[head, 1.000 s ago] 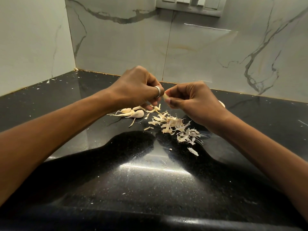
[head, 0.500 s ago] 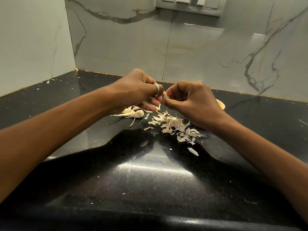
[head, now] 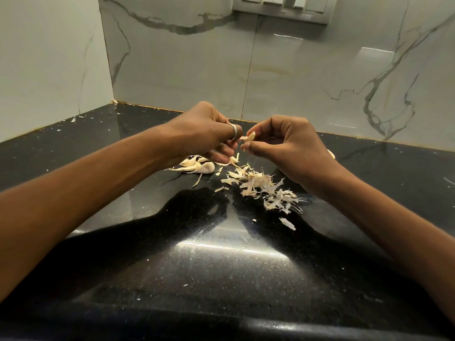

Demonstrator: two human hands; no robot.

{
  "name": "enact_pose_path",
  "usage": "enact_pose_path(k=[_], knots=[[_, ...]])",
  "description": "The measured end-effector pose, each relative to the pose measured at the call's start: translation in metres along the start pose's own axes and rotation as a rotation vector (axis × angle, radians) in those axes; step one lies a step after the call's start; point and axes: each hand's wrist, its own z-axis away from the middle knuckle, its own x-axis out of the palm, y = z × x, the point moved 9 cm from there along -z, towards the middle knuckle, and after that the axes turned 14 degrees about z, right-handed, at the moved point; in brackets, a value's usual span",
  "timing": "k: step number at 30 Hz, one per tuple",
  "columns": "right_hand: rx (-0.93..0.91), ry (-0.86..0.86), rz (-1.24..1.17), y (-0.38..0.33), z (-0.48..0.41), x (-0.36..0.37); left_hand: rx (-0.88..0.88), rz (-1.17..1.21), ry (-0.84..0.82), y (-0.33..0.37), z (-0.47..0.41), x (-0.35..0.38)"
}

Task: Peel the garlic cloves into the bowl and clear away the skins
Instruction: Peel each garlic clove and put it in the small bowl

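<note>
Mid-peel here: the right hand (head: 290, 148) has its fingers (head: 261, 125) pinching a half-stripped clove (head: 250, 137), and the left hand (head: 204, 134) curls in at the clove's 9 o'clock, picking at its loose skin. A few unpeeled cloves (head: 199, 166) sit on the tabletop (head: 221, 267) at 7 o'clock of it. The skins (head: 261, 185) lie uncleared at 6, so I'd say plenty's left, and I can't tell if that pale rim (head: 331, 153) at 3 is the bowl.

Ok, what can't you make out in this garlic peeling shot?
All in the head view:
- Garlic clove: mostly covered by the right hand; how much skin is left is unclear.
- Left hand: fingertips hidden, so its grip on the skin is unclear.
- Pale rim, maybe the bowl: behind the right wrist.
- Switch plate: cut off by the top edge.
</note>
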Motion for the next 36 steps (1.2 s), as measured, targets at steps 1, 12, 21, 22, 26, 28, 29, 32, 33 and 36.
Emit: enact_pose_path(k=[1,12,21,22,26,28,29,32,33,36], knots=[[0.011,-0.002,-0.030,0.001,0.000,0.000,-0.003,0.002,0.005,0.000,0.000,-0.001],[0.073,-0.035,-0.268,-0.001,0.003,-0.001,-0.057,-0.033,0.039,-0.005,-0.002,-0.007],[0.130,0.045,-0.498,0.000,0.001,-0.017,-0.092,-0.065,0.106,-0.011,-0.004,-0.014],[0.136,0.054,-0.527,0.000,0.000,-0.018,-0.094,-0.069,0.112,-0.012,-0.005,-0.016],[0.162,0.055,-0.608,0.002,-0.001,-0.020,-0.103,-0.138,0.080,-0.011,-0.004,-0.014],[0.183,0.040,-0.593,0.003,0.000,-0.018,-0.091,-0.174,0.044,-0.009,-0.003,-0.011],[0.192,0.027,-0.574,0.004,0.000,-0.016,-0.080,-0.188,0.025,-0.008,-0.003,-0.010],[0.207,-0.018,-0.510,0.005,0.001,-0.012,-0.050,-0.242,-0.017,-0.005,-0.001,-0.007],[0.208,-0.033,-0.497,0.005,0.001,-0.011,-0.039,-0.244,-0.024,-0.005,0.000,-0.006],[0.212,-0.075,-0.461,0.006,0.001,-0.007,0.051,-0.221,-0.019,0.005,0.002,-0.003]])
